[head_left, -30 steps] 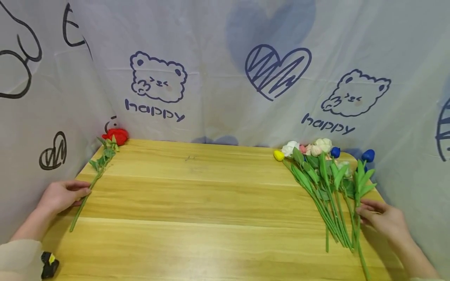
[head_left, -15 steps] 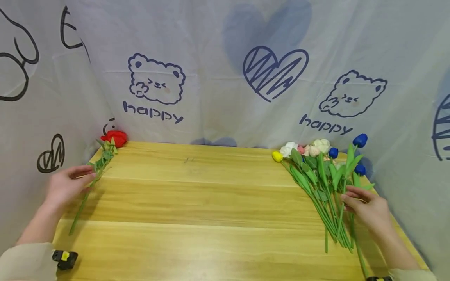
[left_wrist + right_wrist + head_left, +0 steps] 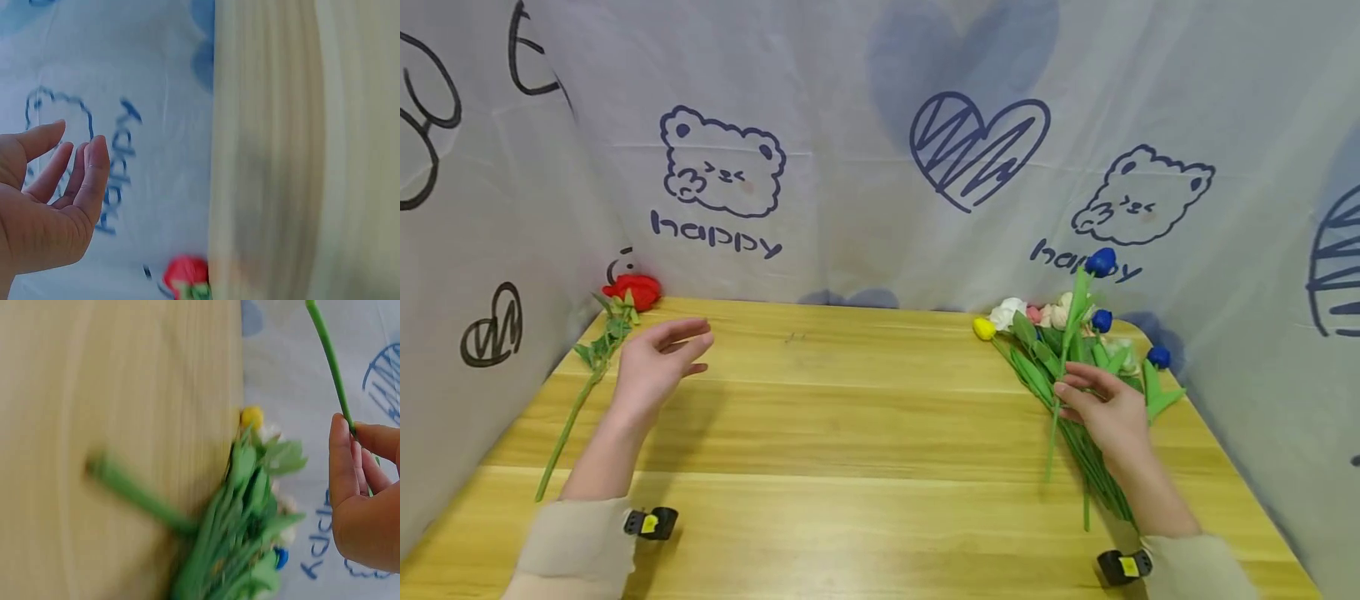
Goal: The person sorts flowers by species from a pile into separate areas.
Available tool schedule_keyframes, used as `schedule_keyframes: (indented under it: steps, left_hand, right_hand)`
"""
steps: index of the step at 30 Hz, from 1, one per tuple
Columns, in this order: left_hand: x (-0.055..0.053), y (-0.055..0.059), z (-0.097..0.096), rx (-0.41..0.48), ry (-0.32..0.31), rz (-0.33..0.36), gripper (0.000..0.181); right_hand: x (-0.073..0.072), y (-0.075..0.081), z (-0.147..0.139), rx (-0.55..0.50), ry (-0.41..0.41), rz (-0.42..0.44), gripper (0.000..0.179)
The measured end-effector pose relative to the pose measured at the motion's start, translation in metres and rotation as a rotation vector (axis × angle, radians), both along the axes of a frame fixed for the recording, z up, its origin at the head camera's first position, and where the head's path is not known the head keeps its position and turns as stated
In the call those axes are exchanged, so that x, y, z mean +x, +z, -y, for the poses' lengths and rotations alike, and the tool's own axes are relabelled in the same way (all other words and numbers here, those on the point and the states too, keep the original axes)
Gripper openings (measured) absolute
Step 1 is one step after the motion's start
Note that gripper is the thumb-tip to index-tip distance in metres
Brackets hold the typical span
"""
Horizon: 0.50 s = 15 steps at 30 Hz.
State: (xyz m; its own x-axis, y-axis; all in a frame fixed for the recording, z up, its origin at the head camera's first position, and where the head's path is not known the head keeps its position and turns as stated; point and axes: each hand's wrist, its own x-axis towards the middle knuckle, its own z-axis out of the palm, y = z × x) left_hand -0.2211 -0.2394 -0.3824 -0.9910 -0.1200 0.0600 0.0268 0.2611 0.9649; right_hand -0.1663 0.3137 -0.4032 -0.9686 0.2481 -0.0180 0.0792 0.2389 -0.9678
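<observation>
A blue tulip point(image 3: 1101, 262) on a green stem is pinched between the thumb and fingers of my right hand point(image 3: 1105, 406), raised above the flower pile. In the right wrist view its stem point(image 3: 331, 362) passes between the fingertips. My left hand point(image 3: 658, 362) holds nothing; its fingers are loosely bent in the air over the table's left part. Beside it on the table lies a red rose point(image 3: 634, 292) with a leafy stem, whose bloom also shows at the bottom of the left wrist view.
Several flowers lie in a pile at the right: a yellow tulip point(image 3: 984, 328), a white flower point(image 3: 1008, 314), and more blue tulips point(image 3: 1158, 357). The wooden table point(image 3: 850, 433) meets a printed cloth backdrop point(image 3: 850, 208) at its back and sides.
My right hand has lifted the blue tulip off the pile and carried it leftward. My left hand has left the rose's stem and moved up and to the right.
</observation>
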Motion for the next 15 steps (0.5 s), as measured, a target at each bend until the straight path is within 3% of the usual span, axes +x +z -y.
schedule_keyframes:
  steps: [15]
  left_hand:
    - [-0.009,0.007,-0.106,0.171,-0.171,-0.002,0.041]
  right_hand:
    - [-0.034,-0.005,0.091,-0.177,0.035,-0.077,0.043]
